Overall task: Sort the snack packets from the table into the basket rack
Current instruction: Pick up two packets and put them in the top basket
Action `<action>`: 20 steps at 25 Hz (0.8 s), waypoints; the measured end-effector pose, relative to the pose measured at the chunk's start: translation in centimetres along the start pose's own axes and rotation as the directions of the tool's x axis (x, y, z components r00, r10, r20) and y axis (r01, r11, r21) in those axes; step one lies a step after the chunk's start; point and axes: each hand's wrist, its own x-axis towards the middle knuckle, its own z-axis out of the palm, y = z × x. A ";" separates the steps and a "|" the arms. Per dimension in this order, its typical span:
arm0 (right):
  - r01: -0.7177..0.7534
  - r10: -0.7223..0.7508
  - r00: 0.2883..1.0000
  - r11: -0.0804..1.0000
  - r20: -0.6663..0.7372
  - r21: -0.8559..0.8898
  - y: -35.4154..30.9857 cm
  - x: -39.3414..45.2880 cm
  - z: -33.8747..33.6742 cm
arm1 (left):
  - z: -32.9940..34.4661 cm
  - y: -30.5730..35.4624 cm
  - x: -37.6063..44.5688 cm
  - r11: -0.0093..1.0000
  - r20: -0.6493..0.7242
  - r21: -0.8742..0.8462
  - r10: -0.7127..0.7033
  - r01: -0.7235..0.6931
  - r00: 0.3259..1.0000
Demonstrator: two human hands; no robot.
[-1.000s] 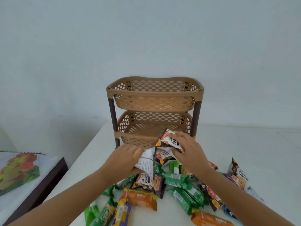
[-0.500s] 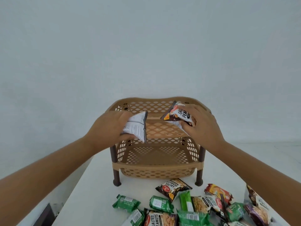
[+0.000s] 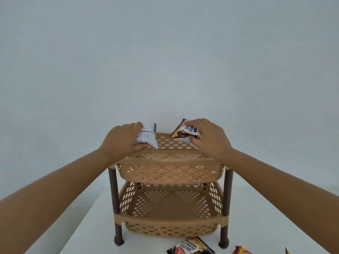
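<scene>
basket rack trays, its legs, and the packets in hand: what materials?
Basket rack trays: likely moulded plastic, matte tan, with regular lattice perforations. Legs: smooth dark brown tubes, probably plastic; metal can't be ruled out. Packets in the left hand and right hand: thin printed film or foil, glossy, crinkled, with serrated seal edges.

Both arms extended forward; left hand (image 3: 122, 140) and right hand (image 3: 209, 139) raised, fingers (image 3: 195, 143) curled closed.

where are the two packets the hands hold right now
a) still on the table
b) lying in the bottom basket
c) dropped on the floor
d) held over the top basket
d: the left hand and right hand each grip a packet above the top basket, while the bottom basket shows no packets.
</scene>
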 end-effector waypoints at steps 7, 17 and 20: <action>0.045 -0.048 0.940 0.999 0.337 0.018 4.4 6.7 5.0 | 9.0 -2.1 4.2 0.973 0.415 -0.150 -0.101 0.178 0.904; 0.059 -0.074 0.862 0.997 0.502 0.045 7.0 11.7 15.1 | 17.7 -4.8 7.0 0.986 0.698 -0.071 -0.057 0.149 0.713; 0.072 -0.073 0.831 0.997 0.552 0.024 7.2 11.7 16.5 | 18.8 -5.4 6.4 0.980 0.811 -0.070 -0.053 0.187 0.583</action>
